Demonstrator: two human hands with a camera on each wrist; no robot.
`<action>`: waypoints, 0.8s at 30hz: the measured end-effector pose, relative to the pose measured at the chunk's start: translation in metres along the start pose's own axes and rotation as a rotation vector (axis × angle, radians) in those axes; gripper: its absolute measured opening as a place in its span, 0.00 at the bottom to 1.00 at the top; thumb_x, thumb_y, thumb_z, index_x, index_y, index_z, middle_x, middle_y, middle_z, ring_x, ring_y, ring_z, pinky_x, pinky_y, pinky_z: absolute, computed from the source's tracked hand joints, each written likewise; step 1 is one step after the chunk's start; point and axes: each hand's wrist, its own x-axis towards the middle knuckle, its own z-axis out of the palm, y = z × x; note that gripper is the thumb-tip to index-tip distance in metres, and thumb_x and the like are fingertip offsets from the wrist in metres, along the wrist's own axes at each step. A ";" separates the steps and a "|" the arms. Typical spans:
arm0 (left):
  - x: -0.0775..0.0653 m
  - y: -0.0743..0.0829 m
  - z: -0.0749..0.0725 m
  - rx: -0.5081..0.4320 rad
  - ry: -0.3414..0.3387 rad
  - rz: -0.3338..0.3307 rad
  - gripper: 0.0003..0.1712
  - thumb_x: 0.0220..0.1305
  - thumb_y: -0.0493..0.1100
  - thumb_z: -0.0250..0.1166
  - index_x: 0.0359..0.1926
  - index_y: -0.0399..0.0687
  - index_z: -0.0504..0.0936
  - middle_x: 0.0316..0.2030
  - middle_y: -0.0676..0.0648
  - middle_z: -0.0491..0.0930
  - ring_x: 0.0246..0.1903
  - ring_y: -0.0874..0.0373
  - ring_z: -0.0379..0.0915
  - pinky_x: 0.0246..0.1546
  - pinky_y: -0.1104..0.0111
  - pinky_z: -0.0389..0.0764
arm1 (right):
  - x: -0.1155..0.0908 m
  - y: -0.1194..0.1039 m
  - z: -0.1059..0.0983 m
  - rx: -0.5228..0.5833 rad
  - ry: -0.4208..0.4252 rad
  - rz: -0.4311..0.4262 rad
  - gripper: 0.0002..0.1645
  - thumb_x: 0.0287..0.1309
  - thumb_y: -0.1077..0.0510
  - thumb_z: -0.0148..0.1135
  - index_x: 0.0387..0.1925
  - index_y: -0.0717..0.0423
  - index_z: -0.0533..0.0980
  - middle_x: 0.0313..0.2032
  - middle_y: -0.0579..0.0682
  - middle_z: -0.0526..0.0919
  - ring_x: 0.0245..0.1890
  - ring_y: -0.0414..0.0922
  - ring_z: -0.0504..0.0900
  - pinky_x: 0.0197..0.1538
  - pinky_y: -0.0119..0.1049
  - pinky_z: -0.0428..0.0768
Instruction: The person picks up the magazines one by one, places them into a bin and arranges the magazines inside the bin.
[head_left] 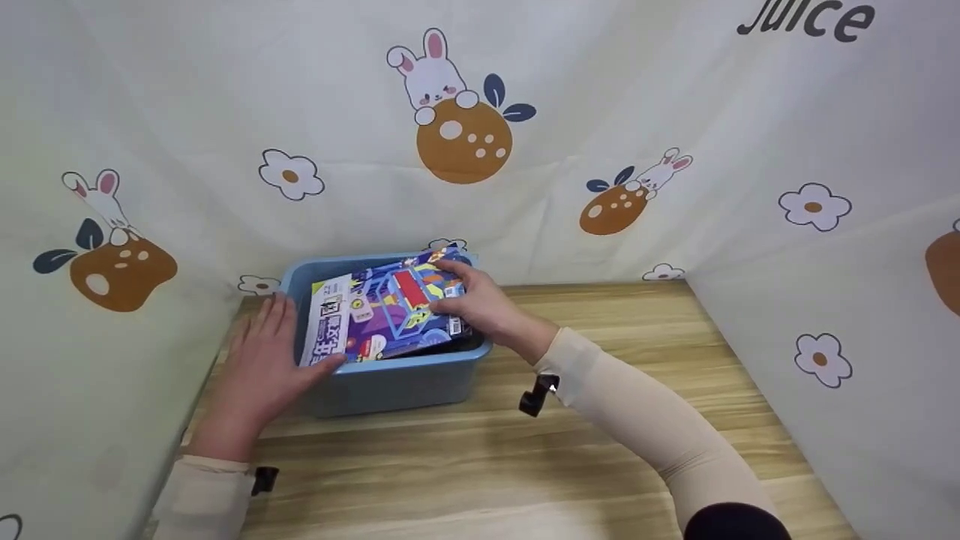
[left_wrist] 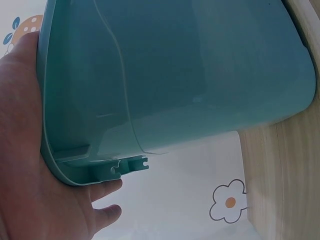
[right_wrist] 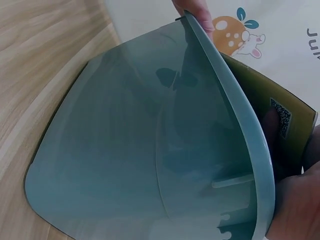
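A blue plastic bin [head_left: 397, 386] stands on the table against the back curtain. In it lies a magazine [head_left: 382, 315] with a colourful purple and blue cover, tilted, its right side higher. My left hand [head_left: 262, 367] rests at the bin's left front corner, fingers straight along the outside, thumb over the front rim. At the right side, my right hand [head_left: 491, 304] grips the magazine's edge, thumb and index finger on the cover. The right wrist view shows the magazine's olive underside [right_wrist: 250, 80] with a QR code, and fingers partly hidden behind the bin's rim. Something dark lies beneath the magazine.
Pale curtains [head_left: 600, 75] printed with rabbits, oranges and flowers enclose the table at the back and both sides. The wood-grain tabletop [head_left: 420, 480] extends in front of the bin and to its right. Small black wrist mounts [head_left: 536, 396] sit on both sleeves.
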 end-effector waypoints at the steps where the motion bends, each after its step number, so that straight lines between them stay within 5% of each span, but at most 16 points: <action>1: 0.000 0.000 0.000 -0.001 -0.001 -0.001 0.79 0.63 0.86 0.61 0.87 0.29 0.45 0.86 0.26 0.42 0.86 0.26 0.35 0.81 0.28 0.38 | 0.000 0.000 0.001 -0.005 0.005 -0.004 0.50 0.64 0.60 0.78 0.83 0.42 0.68 0.73 0.57 0.72 0.66 0.54 0.78 0.70 0.47 0.78; 9: 0.000 0.000 0.000 0.000 0.001 -0.004 0.79 0.64 0.86 0.61 0.87 0.29 0.44 0.86 0.26 0.42 0.85 0.26 0.35 0.81 0.28 0.38 | 0.000 0.000 0.003 -0.016 0.014 -0.016 0.49 0.65 0.59 0.78 0.84 0.43 0.68 0.74 0.58 0.71 0.67 0.54 0.77 0.71 0.47 0.78; 13: -0.001 0.000 0.000 -0.007 -0.004 0.001 0.78 0.65 0.85 0.62 0.87 0.28 0.44 0.86 0.26 0.41 0.85 0.26 0.35 0.81 0.28 0.38 | -0.002 0.002 0.006 -0.012 0.012 -0.084 0.45 0.69 0.56 0.76 0.83 0.47 0.69 0.65 0.56 0.78 0.54 0.48 0.83 0.54 0.39 0.85; 18: -0.002 0.002 -0.001 -0.002 -0.015 0.008 0.77 0.66 0.85 0.61 0.87 0.27 0.45 0.86 0.26 0.41 0.86 0.26 0.35 0.80 0.27 0.38 | -0.004 0.006 0.009 0.067 0.164 -0.206 0.26 0.73 0.56 0.74 0.67 0.59 0.80 0.40 0.49 0.74 0.35 0.42 0.73 0.36 0.33 0.75; 24: -0.002 0.001 -0.001 -0.001 -0.003 0.004 0.75 0.66 0.83 0.62 0.86 0.28 0.47 0.86 0.26 0.42 0.86 0.27 0.36 0.80 0.26 0.39 | -0.004 0.009 -0.002 0.133 0.299 -0.230 0.09 0.74 0.59 0.71 0.50 0.59 0.84 0.37 0.48 0.77 0.39 0.42 0.74 0.40 0.32 0.74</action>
